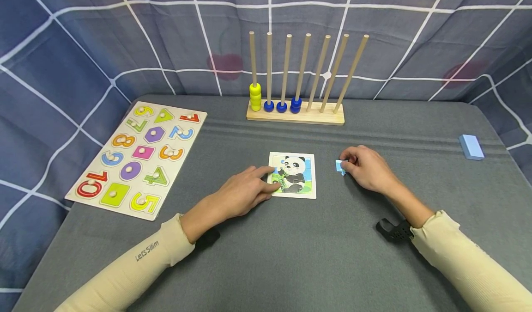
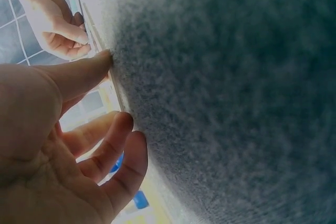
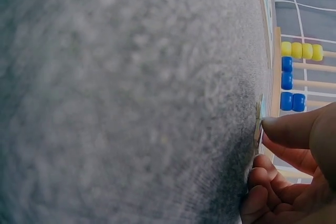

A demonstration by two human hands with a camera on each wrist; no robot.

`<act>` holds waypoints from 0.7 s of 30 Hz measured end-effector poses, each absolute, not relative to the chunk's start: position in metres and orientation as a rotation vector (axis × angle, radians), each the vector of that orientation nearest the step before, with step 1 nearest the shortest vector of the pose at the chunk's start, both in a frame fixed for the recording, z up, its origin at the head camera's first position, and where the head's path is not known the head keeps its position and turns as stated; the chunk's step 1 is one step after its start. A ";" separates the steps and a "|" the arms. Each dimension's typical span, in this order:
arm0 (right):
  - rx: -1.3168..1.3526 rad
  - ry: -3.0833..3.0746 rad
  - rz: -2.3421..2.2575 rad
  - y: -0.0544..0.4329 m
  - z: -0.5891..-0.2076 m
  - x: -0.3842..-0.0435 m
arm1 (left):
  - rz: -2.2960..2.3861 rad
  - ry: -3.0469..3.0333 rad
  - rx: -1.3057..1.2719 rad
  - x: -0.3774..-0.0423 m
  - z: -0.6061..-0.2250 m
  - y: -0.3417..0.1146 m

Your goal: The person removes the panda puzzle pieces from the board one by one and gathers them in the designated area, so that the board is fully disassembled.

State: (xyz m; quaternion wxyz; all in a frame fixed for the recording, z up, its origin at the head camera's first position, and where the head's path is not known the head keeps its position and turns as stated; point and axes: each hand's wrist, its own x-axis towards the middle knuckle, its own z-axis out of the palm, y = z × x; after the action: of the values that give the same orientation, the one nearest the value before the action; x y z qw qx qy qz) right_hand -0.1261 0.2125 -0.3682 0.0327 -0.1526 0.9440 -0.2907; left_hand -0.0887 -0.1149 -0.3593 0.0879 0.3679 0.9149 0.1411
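Note:
A square panda jigsaw puzzle (image 1: 308, 175) in a pale frame lies flat on the table. My left hand (image 1: 243, 192) rests at its left side, with the index finger and thumb spread and touching that edge. To the right of the puzzle, my right hand (image 1: 367, 168) pinches a small light-blue puzzle piece (image 1: 339, 167) between thumb and fingers, low at the table surface. In the right wrist view the thumb presses on the thin puzzle piece (image 3: 259, 124); the fingers partly hide it. The left wrist view shows my left hand (image 2: 79, 135) with its other fingers loosely bent.
A number-and-shape peg board (image 1: 141, 166) lies at the left. Behind the puzzle stands a wooden bead rack (image 1: 296, 117) with upright rods and yellow and blue beads. A light-blue block (image 1: 471, 147) sits at the far right. A checked curtain (image 1: 291, 21) hangs along the table's back edge.

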 end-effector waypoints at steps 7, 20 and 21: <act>-0.507 2.897 -0.892 0.214 -0.368 -0.127 | 0.406 2.729 1.102 -0.089 -0.360 -0.115; -0.478 2.904 -0.857 0.214 -0.369 -0.126 | 0.395 2.722 1.090 -0.089 -0.359 -0.114; -0.477 2.905 -0.858 0.214 -0.369 -0.126 | 0.395 2.721 1.090 -0.089 -0.359 -0.114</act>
State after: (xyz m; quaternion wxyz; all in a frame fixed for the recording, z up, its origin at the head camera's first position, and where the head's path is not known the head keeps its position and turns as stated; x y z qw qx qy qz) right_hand -0.1256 0.2142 -0.3686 0.0374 -0.1556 0.9467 -0.2795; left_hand -0.0890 -0.1142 -0.3585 0.0919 0.3670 0.9161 0.1331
